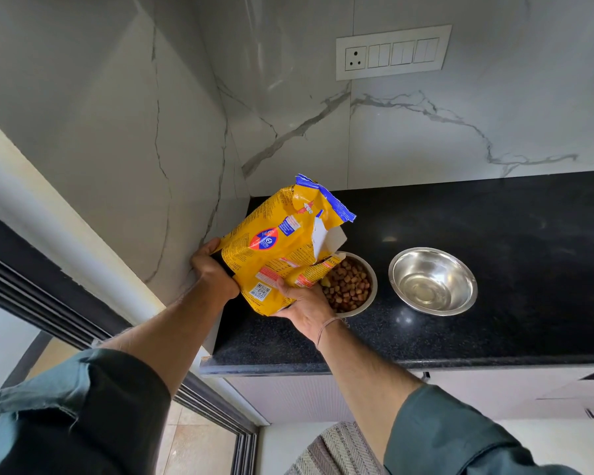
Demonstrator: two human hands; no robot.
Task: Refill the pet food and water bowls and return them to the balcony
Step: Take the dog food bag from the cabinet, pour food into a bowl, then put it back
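The round steel bowl of brown kibble (352, 286) sits near the left edge of the black speckled worktop (511, 255), with a steel water bowl (432, 281) beside it. The fingers of our left hand (213, 269) and right hand (306, 308) grip the yellow food bag (271, 248), tilted over the kibble.

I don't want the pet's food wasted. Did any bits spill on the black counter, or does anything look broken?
No spill shows: the kibble sits inside its steel bowl, and no bits lie on the black counter. Only the yellow food bag looks odd: its top is ripped raggedly, with a white flap hanging over the bowl.
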